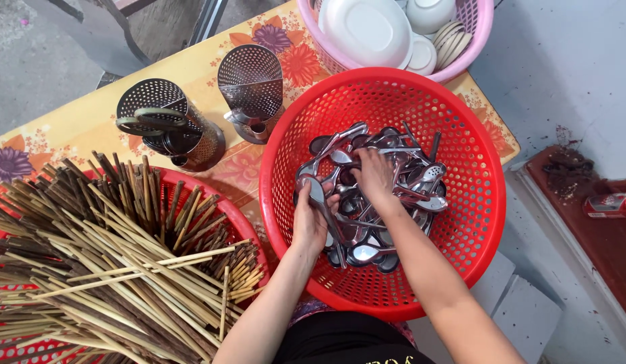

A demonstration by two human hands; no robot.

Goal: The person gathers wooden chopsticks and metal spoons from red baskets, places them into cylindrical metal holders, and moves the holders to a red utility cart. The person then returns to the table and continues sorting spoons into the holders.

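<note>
Both my hands are down in the red basket (461,135), in the heap of metal spoons (394,182). My left hand (311,219) is curled around a bunch of spoons, handles gathered in the fist, bowls sticking up toward the basket's left wall. My right hand (375,174) lies palm down on the pile, fingers bent into it; can't tell whether it pinches one spoon or just presses. The pile sits mid-basket, the basket on the flowered tablecloth (192,67). Risks as I judge them: the bunch in my left hand looks loose, so a handle could slide out and clatter back; the spoons are tangled, so pulling one could drag others along. The basket overhangs the near table edge, so leaning on it might tip it. Left of me a second red basket holds chopsticks (104,256); two perforated metal holders (252,84) lie beyond, a pink basket of white bowls (367,30) at the far edge.
</note>
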